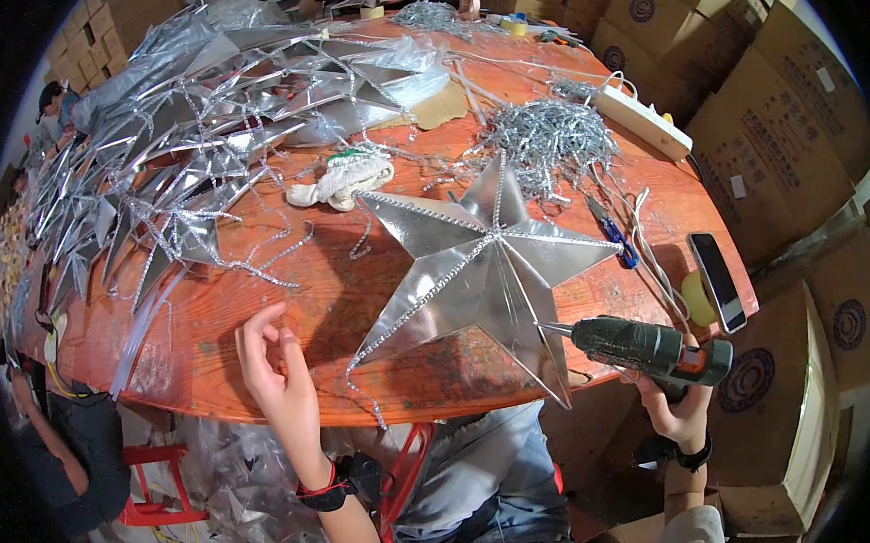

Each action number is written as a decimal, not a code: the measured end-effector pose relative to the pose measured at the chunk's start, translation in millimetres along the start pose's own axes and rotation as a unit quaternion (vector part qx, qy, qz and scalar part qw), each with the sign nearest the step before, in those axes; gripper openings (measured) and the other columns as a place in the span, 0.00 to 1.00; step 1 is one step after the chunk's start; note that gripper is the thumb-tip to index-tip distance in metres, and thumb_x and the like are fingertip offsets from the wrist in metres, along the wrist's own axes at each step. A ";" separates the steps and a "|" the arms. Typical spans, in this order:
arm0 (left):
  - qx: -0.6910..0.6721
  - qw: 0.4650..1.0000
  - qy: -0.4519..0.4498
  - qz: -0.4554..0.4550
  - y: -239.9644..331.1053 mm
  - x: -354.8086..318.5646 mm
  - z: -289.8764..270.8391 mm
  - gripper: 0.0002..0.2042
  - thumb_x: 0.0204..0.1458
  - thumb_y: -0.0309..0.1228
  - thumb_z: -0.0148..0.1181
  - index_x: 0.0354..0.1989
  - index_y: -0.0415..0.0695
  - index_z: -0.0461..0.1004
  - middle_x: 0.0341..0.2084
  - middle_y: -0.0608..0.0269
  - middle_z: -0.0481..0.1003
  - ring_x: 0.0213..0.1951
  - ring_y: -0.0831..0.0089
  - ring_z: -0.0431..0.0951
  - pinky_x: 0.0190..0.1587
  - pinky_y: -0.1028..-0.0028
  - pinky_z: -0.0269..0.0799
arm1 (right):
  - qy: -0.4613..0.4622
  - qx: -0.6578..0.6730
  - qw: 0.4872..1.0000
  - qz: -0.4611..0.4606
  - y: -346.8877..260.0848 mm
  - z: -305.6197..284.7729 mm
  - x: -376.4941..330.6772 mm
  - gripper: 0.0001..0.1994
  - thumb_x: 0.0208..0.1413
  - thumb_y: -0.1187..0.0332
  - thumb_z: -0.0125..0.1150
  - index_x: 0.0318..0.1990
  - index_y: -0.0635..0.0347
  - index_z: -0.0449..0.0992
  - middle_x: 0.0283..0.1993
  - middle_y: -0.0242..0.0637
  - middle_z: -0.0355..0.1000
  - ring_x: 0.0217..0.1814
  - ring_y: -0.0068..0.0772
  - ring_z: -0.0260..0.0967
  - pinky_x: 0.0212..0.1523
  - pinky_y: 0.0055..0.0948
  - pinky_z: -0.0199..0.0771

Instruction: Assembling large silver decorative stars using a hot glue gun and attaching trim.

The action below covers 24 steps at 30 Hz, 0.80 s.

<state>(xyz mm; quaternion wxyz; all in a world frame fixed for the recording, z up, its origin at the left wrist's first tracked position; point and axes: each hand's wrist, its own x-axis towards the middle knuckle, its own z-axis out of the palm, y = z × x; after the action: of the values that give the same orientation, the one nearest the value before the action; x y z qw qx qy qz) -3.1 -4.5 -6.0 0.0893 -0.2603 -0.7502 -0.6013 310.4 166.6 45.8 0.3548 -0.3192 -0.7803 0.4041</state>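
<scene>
A silver five-pointed star (454, 271) rests on the orange-red wooden table, with thin beaded silver trim along several of its ridges. One loose end of the trim dangles past the table's near edge. My right hand (674, 411) is closed round a dark green glue gun (633, 348), its nozzle tip at the star's lower right point; whether it touches I cannot tell. My left hand (276, 366) is raised left of the star, fingers loosely bent and apart, with nothing in it. Behind the star lies a white work glove (344, 178).
Many finished-looking silver stars (178, 157) pile up at the left. Tinsel strands (550, 135) heap at the back right, near a white power strip (642, 122). Blue-handled scissors (616, 236), a cable and a phone (717, 281) lie at the right. Cardboard boxes (779, 140) stand beyond.
</scene>
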 end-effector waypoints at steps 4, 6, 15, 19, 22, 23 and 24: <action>0.003 1.000 -0.001 0.002 0.6 -0.2 0.4 0.11 0.48 0.18 0.47 0.40 0.38 0.69 0.28 0.65 0.61 0.31 0.75 0.61 0.37 0.76 0.60 | 0.015 -0.042 0.998 -0.045 9.8 -3.2 -2.4 0.15 0.39 0.77 0.64 0.36 0.66 0.67 0.32 0.37 0.68 0.30 0.25 0.68 0.31 0.22 0.67; 0.005 1.000 0.000 0.011 -1.4 -0.4 0.9 0.11 0.48 0.18 0.47 0.40 0.38 0.69 0.27 0.65 0.61 0.31 0.75 0.61 0.37 0.76 0.60 | 0.005 -0.053 0.996 -0.075 8.7 -2.3 -0.2 0.15 0.39 0.78 0.64 0.36 0.66 0.68 0.31 0.36 0.68 0.29 0.24 0.67 0.29 0.21 0.66; 0.009 1.000 -0.002 0.019 -2.5 -0.5 -0.8 0.10 0.49 0.19 0.47 0.40 0.38 0.69 0.27 0.66 0.61 0.31 0.75 0.60 0.38 0.77 0.60 | -0.071 -0.148 0.986 -0.027 10.9 -33.7 -15.8 0.18 0.35 0.69 0.65 0.36 0.63 0.67 0.32 0.36 0.70 0.30 0.28 0.68 0.32 0.25 0.67; 0.007 1.000 -0.007 0.016 -2.8 0.6 -1.0 0.11 0.49 0.19 0.46 0.41 0.38 0.69 0.27 0.66 0.60 0.30 0.76 0.60 0.36 0.78 0.61 | -0.070 -0.104 0.991 -0.042 10.2 -39.1 -23.8 0.18 0.34 0.69 0.65 0.35 0.65 0.68 0.33 0.37 0.70 0.32 0.28 0.69 0.35 0.25 0.68; 0.003 1.000 -0.008 0.022 -7.5 2.7 1.1 0.11 0.49 0.18 0.46 0.41 0.39 0.69 0.27 0.66 0.59 0.30 0.77 0.60 0.35 0.79 0.61 | 0.000 -0.072 0.997 0.005 -1.0 -41.9 -28.1 0.16 0.29 0.64 0.68 0.28 0.63 0.75 0.29 0.38 0.72 0.28 0.35 0.71 0.32 0.29 0.68; 0.005 1.000 -0.004 0.019 -6.6 2.4 -0.4 0.11 0.49 0.18 0.46 0.41 0.38 0.69 0.27 0.66 0.59 0.30 0.77 0.60 0.35 0.79 0.62 | -0.006 -0.102 0.995 0.008 0.3 -43.6 -29.6 0.17 0.28 0.62 0.68 0.27 0.62 0.75 0.29 0.38 0.72 0.28 0.35 0.70 0.32 0.29 0.68; 0.007 1.000 0.001 0.016 -6.5 1.8 -2.1 0.11 0.49 0.18 0.46 0.41 0.38 0.69 0.27 0.66 0.59 0.30 0.77 0.60 0.35 0.79 0.62 | -0.012 -0.131 0.991 0.011 1.8 -44.2 -31.0 0.17 0.28 0.61 0.68 0.26 0.62 0.75 0.29 0.37 0.72 0.28 0.36 0.70 0.32 0.29 0.68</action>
<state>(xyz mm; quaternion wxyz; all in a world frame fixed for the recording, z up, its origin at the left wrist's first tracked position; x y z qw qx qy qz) -8.2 -6.8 -10.3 0.1014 -0.2714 -0.7499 -0.5947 363.5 161.0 53.7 0.2957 -0.3668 -0.8272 0.3062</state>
